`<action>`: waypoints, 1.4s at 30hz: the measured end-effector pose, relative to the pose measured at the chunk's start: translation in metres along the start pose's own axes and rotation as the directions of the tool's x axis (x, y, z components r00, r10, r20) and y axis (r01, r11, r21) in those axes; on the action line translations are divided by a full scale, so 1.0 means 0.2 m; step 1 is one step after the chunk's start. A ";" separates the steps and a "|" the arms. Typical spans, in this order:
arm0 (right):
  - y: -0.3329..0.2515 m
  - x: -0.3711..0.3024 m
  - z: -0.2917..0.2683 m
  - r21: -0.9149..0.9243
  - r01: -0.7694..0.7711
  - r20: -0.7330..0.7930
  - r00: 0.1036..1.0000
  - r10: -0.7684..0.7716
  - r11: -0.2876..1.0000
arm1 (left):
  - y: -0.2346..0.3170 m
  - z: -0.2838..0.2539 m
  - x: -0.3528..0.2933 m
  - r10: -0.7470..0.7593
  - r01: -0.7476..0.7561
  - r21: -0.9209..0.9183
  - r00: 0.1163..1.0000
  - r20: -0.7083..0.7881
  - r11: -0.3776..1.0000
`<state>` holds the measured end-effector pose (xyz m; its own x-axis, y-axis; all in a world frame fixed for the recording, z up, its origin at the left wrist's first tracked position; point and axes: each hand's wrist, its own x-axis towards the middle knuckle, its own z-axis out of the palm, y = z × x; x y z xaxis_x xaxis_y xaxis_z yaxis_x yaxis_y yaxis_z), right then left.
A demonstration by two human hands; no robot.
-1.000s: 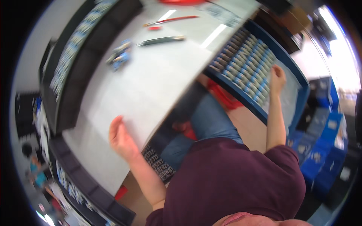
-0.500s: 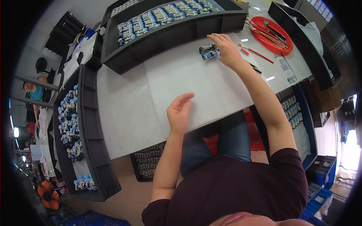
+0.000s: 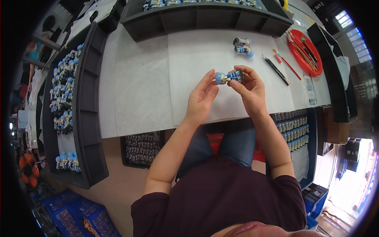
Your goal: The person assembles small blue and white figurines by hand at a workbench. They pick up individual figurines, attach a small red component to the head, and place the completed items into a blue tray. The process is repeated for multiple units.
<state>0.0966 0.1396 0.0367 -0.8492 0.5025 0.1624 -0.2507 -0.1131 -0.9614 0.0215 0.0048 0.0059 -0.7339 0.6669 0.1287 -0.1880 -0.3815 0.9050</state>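
A small painted figurine [image 3: 227, 78] with light blue hair and blue-and-white clothing lies sideways above the white paper. My right hand [image 3: 253, 90] pinches it by the base end, thumb below and fingers behind. Close by the figurine's head is my left hand [image 3: 200, 98], its thumb and fingers apart and curved; whether a fingertip touches the head I cannot tell. Farther off, a few similar figurines [image 3: 243, 48] lie together on the paper sheet [image 3: 197, 51].
A dark grey crate [image 3: 205, 19] of figurines spans the far side; another crate [image 3: 87, 91] stands left. At right lie a black pen-like tool [image 3: 276, 70], a red brush [image 3: 292, 69] and a red dish [image 3: 294, 47] of brushes. Below the table's right side is a blue crate [image 3: 312, 146].
My right hand has come back from the far figurines toward me, now with one figurine in it. My left hand has moved up beside it. The view has shifted.
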 end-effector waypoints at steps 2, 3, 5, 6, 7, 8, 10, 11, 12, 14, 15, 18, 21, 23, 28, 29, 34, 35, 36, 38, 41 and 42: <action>0.06 -0.05 0.04 0.076 -0.080 0.003 0.997 0.080 0.994 | 0.01 -0.01 0.01 -0.039 0.035 -0.064 0.998 -0.052 0.997; 0.08 -0.06 0.06 0.110 -0.119 0.006 0.993 0.119 0.987 | 0.01 -0.03 0.02 -0.064 0.059 -0.072 0.996 -0.067 0.996; 0.11 -0.07 0.06 0.088 -0.148 0.038 0.989 0.145 0.985 | 0.01 -0.04 0.02 -0.087 0.066 -0.156 0.987 -0.131 0.986; 0.13 -0.08 0.06 0.082 -0.167 0.059 0.985 0.162 0.983 | 0.02 -0.04 0.02 -0.094 0.066 -0.191 0.985 -0.145 0.979; 0.14 -0.08 0.05 0.075 -0.185 0.077 0.981 0.179 0.980 | 0.02 -0.04 0.02 -0.102 0.065 -0.225 0.982 -0.156 0.972; 0.15 -0.09 0.04 0.067 -0.203 0.095 0.976 0.196 0.977 | 0.02 -0.04 0.02 -0.111 0.064 -0.261 0.980 -0.167 0.963; 0.14 -0.09 0.04 0.036 -0.174 0.125 0.978 0.168 0.984 | 0.02 -0.05 0.02 -0.110 0.070 -0.232 0.981 -0.162 0.970; 0.14 -0.09 0.04 0.022 -0.159 0.139 0.978 0.155 0.987 | 0.01 -0.05 0.02 -0.111 0.075 -0.216 0.981 -0.159 0.973; 0.13 -0.10 0.04 0.012 -0.151 0.146 0.978 0.148 0.988 | 0.01 -0.05 0.02 -0.111 0.075 -0.221 0.982 -0.155 0.972; 0.13 -0.11 0.04 -0.006 -0.132 0.160 0.978 0.131 0.991 | 0.02 -0.05 0.02 -0.110 0.074 -0.228 0.983 -0.146 0.971; 0.13 -0.11 0.04 -0.013 -0.111 0.162 0.980 0.112 0.994 | 0.02 -0.05 0.02 -0.111 0.076 -0.235 0.984 -0.142 0.969; 0.15 -0.11 0.03 -0.037 -0.066 0.164 0.984 0.072 0.997 | 0.01 -0.05 0.01 -0.115 0.078 -0.250 0.984 -0.135 0.965; 0.17 -0.12 0.03 -0.044 -0.061 0.163 0.984 0.067 0.997 | 0.01 -0.05 0.01 -0.116 0.079 -0.254 0.984 -0.138 0.964; 0.16 -0.12 0.04 -0.026 -0.058 0.169 0.984 0.062 0.998 | 0.01 -0.06 0.02 -0.117 0.078 -0.257 0.983 -0.142 0.963; 0.14 -0.12 0.06 -0.060 -0.053 0.198 0.978 0.064 0.997 | 0.02 -0.06 0.02 -0.137 0.088 -0.293 0.979 -0.150 0.952; 0.14 -0.12 0.06 -0.079 -0.060 0.195 0.978 0.074 0.995 | 0.02 -0.06 0.02 -0.142 0.093 -0.296 0.979 -0.148 0.951; 0.14 -0.12 0.06 -0.050 -0.060 0.185 0.980 0.068 0.997 | 0.02 -0.06 0.03 -0.169 0.125 -0.265 0.975 -0.147 0.956; 0.14 -0.12 0.06 -0.045 -0.059 0.187 0.980 0.067 0.997 | 0.02 -0.06 0.03 -0.172 0.131 -0.255 0.974 -0.146 0.958; 0.14 -0.12 0.06 -0.043 -0.085 0.185 0.978 0.092 0.995 | 0.02 -0.06 0.02 -0.168 0.128 -0.255 0.975 -0.143 0.958; 0.12 -0.12 0.06 -0.037 -0.136 0.181 0.973 0.141 0.990 | 0.02 -0.06 0.02 -0.159 0.120 -0.255 0.977 -0.139 0.960; 0.15 -0.12 0.05 -0.027 -0.108 0.172 0.979 0.111 0.994 | 0.01 -0.07 0.02 -0.144 0.108 -0.248 0.980 -0.135 0.963; 0.16 -0.12 0.05 -0.028 -0.089 0.167 0.982 0.092 0.996 | 0.01 -0.07 0.02 -0.145 0.107 -0.256 0.980 -0.133 0.961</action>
<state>0.1038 0.1159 0.0050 -0.9344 0.3396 0.1076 -0.1610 -0.1330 -0.9780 0.0088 -0.0023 0.0022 -0.7792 0.6240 -0.0590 -0.4264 -0.4588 0.7796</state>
